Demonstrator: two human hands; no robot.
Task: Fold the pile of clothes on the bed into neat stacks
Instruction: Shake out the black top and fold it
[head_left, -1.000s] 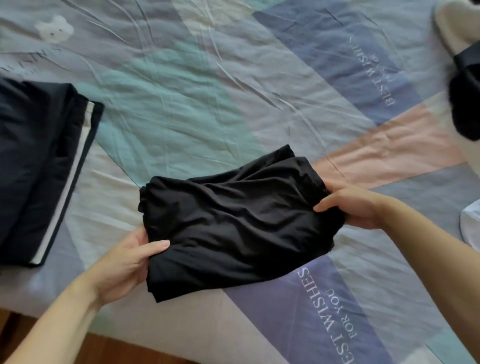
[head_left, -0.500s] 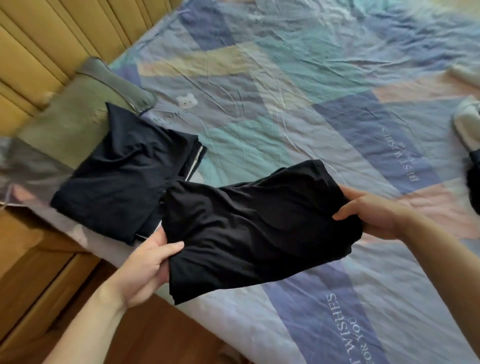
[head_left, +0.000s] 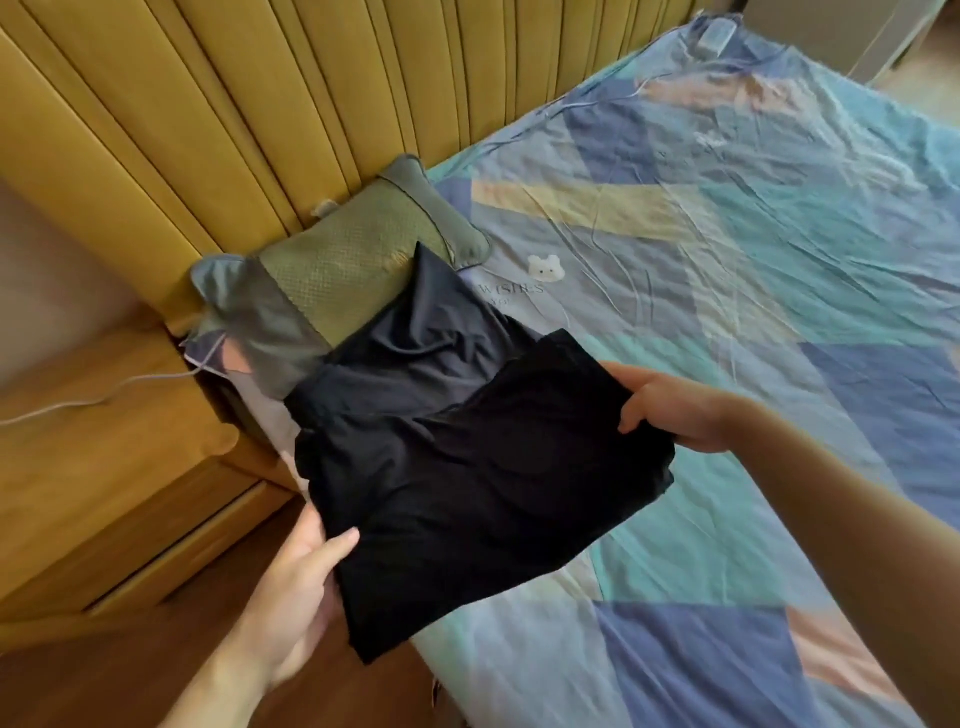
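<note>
Since a moment ago the folded black garment (head_left: 483, 488) has travelled left, from beside the dark stack to partly over it. The left hand (head_left: 296, 592) grips its near-left corner, thumb on top and fingers beneath; the right hand (head_left: 670, 405) pinches the far-right edge the same way. The cloth is thin, matte and softly creased, a rough rectangle held just above the bed (head_left: 727, 322). Under its far edge lies the folded dark pile (head_left: 410, 338), smoother and slightly shiny, resting against a green waffle-textured pillow (head_left: 337, 265). Behind stands a ribbed mustard padded headboard (head_left: 260, 104); a wooden nightstand (head_left: 104, 457) sits at left.
</note>
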